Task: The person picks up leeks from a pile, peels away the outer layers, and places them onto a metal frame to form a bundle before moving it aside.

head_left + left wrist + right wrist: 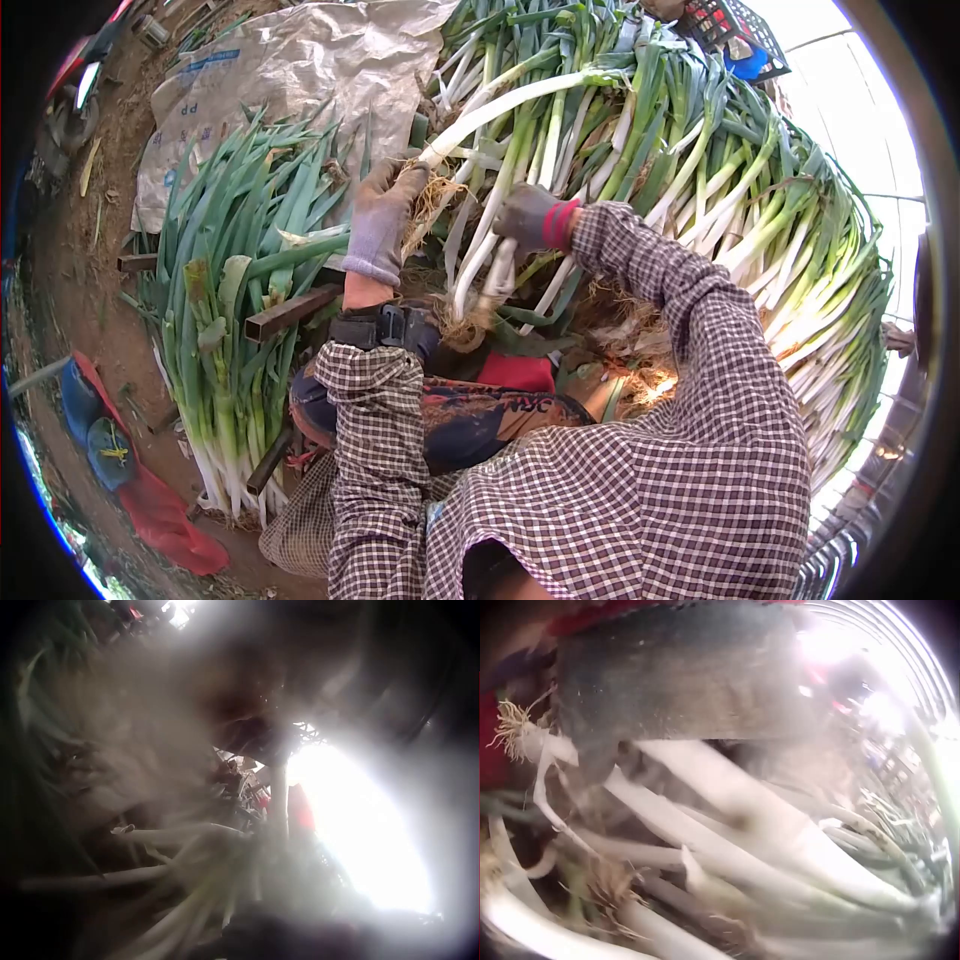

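My gloved left hand (383,212) grips a long green onion (500,112) near its root end. Its stringy roots (432,205) hang down beside the palm, and its white stalk slants up right over the pile. Just to the right, my gloved right hand (533,217) is curled, with a pale, blurred strip (500,268) hanging below the fingers. I cannot tell what that strip is. In the right wrist view, the grey glove (682,682) fills the top, close over white stalks (727,802). Haze covers most of the left wrist view.
A big pile of green onions (700,150) curves along the right. Left of me, another bundle (235,330) lies across metal bars (290,312). A whitish woven sack (300,70) spreads behind it. A black crate (735,38) stands at the back; red-and-blue cloth (150,500) lies left.
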{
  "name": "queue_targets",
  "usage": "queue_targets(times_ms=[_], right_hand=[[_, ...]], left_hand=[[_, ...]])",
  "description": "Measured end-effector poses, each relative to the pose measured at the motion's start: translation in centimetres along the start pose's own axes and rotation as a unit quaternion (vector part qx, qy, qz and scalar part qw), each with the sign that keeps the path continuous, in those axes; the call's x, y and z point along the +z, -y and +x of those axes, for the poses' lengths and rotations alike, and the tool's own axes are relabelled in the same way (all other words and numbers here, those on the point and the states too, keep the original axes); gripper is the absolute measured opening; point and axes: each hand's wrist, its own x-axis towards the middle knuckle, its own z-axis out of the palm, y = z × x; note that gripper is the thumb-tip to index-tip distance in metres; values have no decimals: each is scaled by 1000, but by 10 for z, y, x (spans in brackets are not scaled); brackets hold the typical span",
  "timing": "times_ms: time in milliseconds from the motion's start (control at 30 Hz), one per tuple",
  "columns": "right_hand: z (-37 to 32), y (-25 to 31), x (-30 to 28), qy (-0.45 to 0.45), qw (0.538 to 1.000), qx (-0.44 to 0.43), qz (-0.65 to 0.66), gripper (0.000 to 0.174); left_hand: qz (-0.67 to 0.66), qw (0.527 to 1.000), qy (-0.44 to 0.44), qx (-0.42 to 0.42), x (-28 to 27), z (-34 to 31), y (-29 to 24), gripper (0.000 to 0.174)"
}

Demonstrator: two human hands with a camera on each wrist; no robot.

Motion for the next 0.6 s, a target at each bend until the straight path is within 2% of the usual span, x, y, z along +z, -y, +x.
queue_targets(times_ms=[33,67,167,200,300,333,433,467,567,600], right_hand=[[16,1,-1,4,999,10,31,24],[34,7,3,81,995,26,-51,38],[55,20,27,-22,996,-34,-77,20],[58,19,39,-64,992,-71,-80,28],[60,21,43,144,978,-72,-129,34],[52,17,39,152,982,-75,-86,34],[32,10,10,49,995,-85,-33,35],[32,12,-2,-12,999,-51,-12,34],[64,20,10,-79,996,28,34,35],[73,34,-18,-4,998,61,28,34]], left_hand=[[1,1000,-6,3,-1,2,1,28],[-1,1000,-1,14,-3,6,5,29],[-13,1000,9,16,-3,4,4,32],[7,1000,2,17,-2,2,1,32],[1,1000,-17,0,0,-1,-5,33],[-29,999,-12,5,-2,0,-3,34],[-87,996,-3,17,-5,7,-2,37],[-88,996,-4,20,-3,6,-7,37],[-88,996,-6,32,8,-2,-21,39],[-84,996,-5,40,9,-5,-24,40]])
